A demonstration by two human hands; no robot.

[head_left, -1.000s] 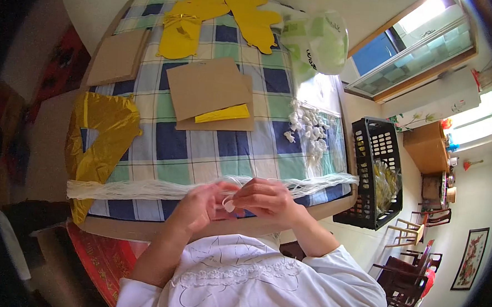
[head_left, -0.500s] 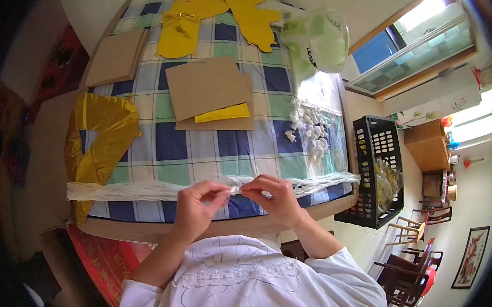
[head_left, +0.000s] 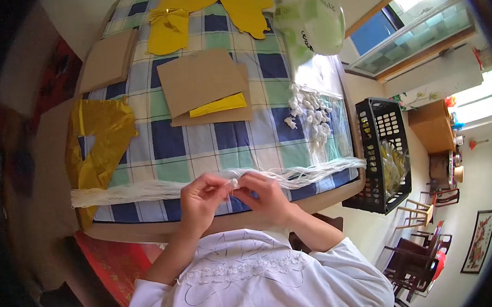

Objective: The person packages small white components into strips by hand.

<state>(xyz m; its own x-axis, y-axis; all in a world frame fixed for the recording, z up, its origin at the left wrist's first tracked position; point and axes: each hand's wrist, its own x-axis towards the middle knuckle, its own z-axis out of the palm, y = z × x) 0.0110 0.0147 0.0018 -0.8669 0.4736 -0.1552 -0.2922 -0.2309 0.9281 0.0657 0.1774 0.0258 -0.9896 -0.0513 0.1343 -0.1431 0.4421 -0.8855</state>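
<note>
Near the front edge of the bed-like surface, my left hand and my right hand meet with fingertips pinched. Between them is a small white knotted bundle of thread, partly covered by the fingers. Just beyond my hands, a long hank of loose white strings stretches from left to right across the checked cloth. Several small white bundles of a like look lie heaped to the right.
Brown cardboard sheets with a yellow strip lie mid-cloth. Gold foil sits at left, yellow cut-out shapes at the far side. A green-white plastic bag stands back right; a black crate is beyond the right edge.
My hands have drawn slightly nearer each other and the white bundle now sits higher between the fingertips. The whole view has shifted a little; the things on the cloth look unmoved.
</note>
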